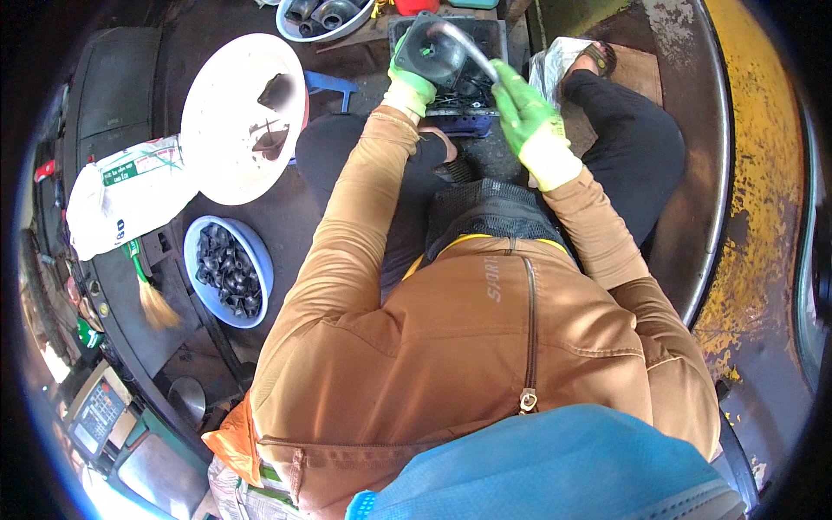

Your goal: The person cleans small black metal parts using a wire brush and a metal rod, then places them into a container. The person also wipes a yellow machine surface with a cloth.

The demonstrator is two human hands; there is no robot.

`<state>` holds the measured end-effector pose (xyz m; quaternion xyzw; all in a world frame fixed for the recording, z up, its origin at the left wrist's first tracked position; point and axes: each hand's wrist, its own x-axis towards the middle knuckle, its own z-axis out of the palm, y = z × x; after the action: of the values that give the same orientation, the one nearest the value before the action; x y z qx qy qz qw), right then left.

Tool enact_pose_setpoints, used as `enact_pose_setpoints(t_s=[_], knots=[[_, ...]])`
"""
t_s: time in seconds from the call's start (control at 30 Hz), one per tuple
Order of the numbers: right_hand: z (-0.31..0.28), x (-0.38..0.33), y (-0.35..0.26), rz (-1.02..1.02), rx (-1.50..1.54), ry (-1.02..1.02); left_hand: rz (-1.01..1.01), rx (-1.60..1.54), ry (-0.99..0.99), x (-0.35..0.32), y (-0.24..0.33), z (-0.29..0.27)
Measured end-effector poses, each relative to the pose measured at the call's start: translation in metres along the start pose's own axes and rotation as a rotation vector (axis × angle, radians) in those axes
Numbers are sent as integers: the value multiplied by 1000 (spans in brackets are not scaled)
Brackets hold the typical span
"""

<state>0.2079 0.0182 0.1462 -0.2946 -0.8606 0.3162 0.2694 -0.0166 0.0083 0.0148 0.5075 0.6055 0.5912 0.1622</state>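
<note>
My left hand (410, 85), in a green and yellow glove, is closed on the near left edge of a black part with a square flange and a round, funnel-like hollow (431, 59). The part is raised over a dark rectangular crate (495, 42) with small black pieces inside. My right hand (525, 111), gloved alike, grips a slim, curved, pale grey tool (473, 50). The tool's far end reaches the upper rim of the black part; whether it touches is hard to tell. The exact kind of the tool does not show.
A large white basin (201, 113) holding a few dark pieces stands on the left. Nearer is a blue bowl (264, 260) of black parts; another bowl (340, 32) with black parts stands far off. A white sack (130, 195) and a small broom (154, 295) lie at far left.
</note>
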Motion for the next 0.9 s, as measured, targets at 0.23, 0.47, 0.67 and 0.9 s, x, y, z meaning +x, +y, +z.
enact_pose_setpoints(t_s=[0.23, 0.47, 0.67, 0.9], knots=[[-1, 4, -2, 211, -51, -255, -296, -514, 6, 0, -4, 8], [3, 1, -2, -134, 77, 197, 199, 187, 176, 3, 31, -1], [-2, 5, -6, 108, -8, -127, 5, -85, 199, 1, 63, 0], [-14, 2, -20, -12, 188, 98, 110, 509, 93, 4, 58, -15]])
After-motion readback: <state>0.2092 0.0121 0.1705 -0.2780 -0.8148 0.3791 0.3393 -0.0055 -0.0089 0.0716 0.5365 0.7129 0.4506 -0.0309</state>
